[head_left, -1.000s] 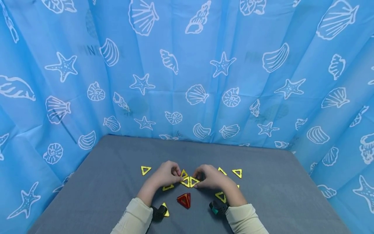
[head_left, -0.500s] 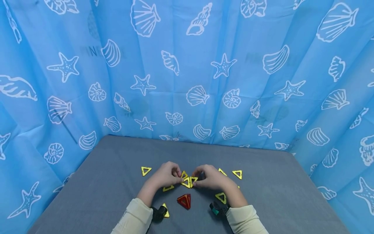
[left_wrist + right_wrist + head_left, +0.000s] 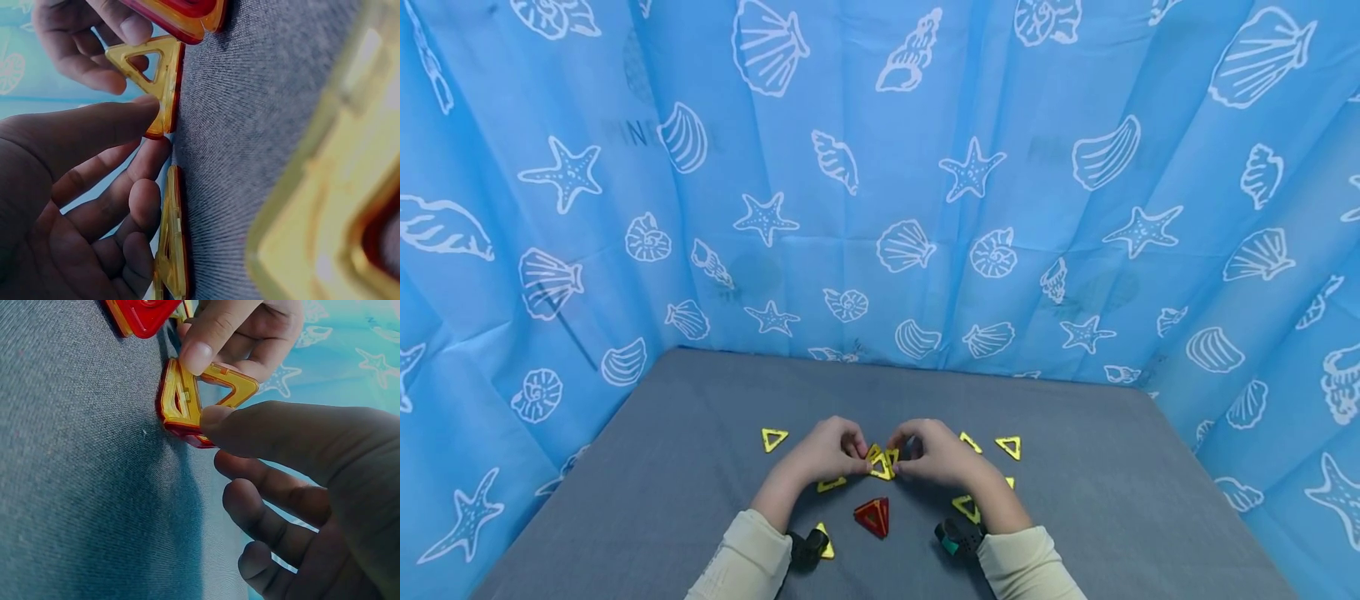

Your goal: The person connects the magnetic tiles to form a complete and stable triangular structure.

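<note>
Watching from across the table, I'd call these yellow tiles (image 3: 166, 87) hard, light plastic: stiff, smooth, a bit slick on the faces. Probably tough enough, but the seams look like they'd pop apart if you twist them. I'd hold them low on the solid rims near the shared edges, one thumb per side, and not hook into the cut-out middles.

Right now the little cluster sits on the grey tabletop (image 3: 850, 392), just beyond the red triangular piece (image 3: 872, 517). The left hand (image 3: 826, 451) pinches it from one side with the thumb on a rim, and the right hand (image 3: 934, 454) has a thumb-and-finger pinch on the other side. Nobody's letting go.

Compared with a second ago, the tile on the right was leaning well outward; now it's tipped up and looks much narrower from above, and the right hand has come inward with it. The left hand has barely budged. The red piece is right where it was, and so is the loose yellow tile (image 3: 775, 431) out past the left hand.
</note>
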`<state>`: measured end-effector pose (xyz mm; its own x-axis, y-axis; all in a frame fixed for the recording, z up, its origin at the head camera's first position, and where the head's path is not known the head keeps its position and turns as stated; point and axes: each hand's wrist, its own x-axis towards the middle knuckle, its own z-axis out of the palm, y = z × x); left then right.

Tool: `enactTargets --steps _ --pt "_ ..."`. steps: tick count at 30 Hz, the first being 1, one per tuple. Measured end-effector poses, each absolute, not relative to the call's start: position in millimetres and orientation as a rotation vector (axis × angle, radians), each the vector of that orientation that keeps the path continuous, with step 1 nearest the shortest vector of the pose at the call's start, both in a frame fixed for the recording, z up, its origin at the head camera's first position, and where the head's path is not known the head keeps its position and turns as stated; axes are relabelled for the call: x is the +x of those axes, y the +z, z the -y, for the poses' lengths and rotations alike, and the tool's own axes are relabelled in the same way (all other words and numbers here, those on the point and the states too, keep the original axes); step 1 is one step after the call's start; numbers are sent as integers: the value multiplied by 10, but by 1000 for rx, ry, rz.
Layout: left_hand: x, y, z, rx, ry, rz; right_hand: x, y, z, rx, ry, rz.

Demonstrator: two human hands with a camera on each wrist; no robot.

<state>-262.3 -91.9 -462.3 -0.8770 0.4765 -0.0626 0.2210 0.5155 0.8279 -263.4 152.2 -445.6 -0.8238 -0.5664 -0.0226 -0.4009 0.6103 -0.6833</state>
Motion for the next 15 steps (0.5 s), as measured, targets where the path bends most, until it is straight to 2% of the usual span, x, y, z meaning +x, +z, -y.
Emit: enactTargets --steps 15 --pt "-2622 -4624 913 600 1278 -2479 -2610 -4444 -1517 -810 -1072 -2592"
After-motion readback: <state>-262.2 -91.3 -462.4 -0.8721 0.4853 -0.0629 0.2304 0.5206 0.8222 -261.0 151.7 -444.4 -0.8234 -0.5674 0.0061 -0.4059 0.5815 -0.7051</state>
